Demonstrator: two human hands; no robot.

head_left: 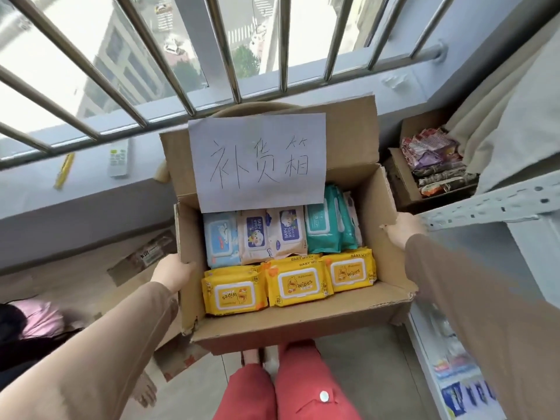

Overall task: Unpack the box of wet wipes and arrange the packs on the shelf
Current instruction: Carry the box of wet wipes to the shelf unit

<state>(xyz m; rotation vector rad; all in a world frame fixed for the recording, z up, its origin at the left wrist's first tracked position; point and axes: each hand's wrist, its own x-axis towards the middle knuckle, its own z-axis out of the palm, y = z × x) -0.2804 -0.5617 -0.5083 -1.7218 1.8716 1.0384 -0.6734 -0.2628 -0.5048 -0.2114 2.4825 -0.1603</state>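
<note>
Single head view, wide-angle, looking steeply down, close over box (288,325) and window ledge (91,189).

Brown box (303,328) holds yellow packs (298,283), teal packs (330,228).

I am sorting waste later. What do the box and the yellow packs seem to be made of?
The box looks like brown corrugated cardboard, matte, with torn, ragged flap edges. The yellow packs seem to be soft glossy plastic film, wrinkled and shiny, each apparently with a stiffer flip lid.
</note>
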